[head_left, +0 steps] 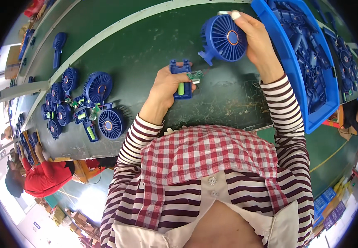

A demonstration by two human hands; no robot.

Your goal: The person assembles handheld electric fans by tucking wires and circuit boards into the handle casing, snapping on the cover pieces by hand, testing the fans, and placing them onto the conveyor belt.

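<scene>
My right hand (256,39) is raised over the far part of the bench, closed around the edge of a round blue fan head (224,38) with a ribbed grille and an orange ring at its centre. Pale covers show on its fingertips. Nearer the middle, my left hand (167,86) grips a blue fan handle shell (183,94). A green cylindrical battery (181,88) lies inside the shell, and a small green circuit board (195,77) sits by my thumb. Thin wires seem to run from the board toward the fan head.
Several blue fan heads (111,124) with handles and boards lie clustered on the green bench (146,41) to the left. A blue bin (308,120) full of blue plastic parts stands at the right. A single fan (58,47) lies at the far left. A co-worker in red (48,177) works there too.
</scene>
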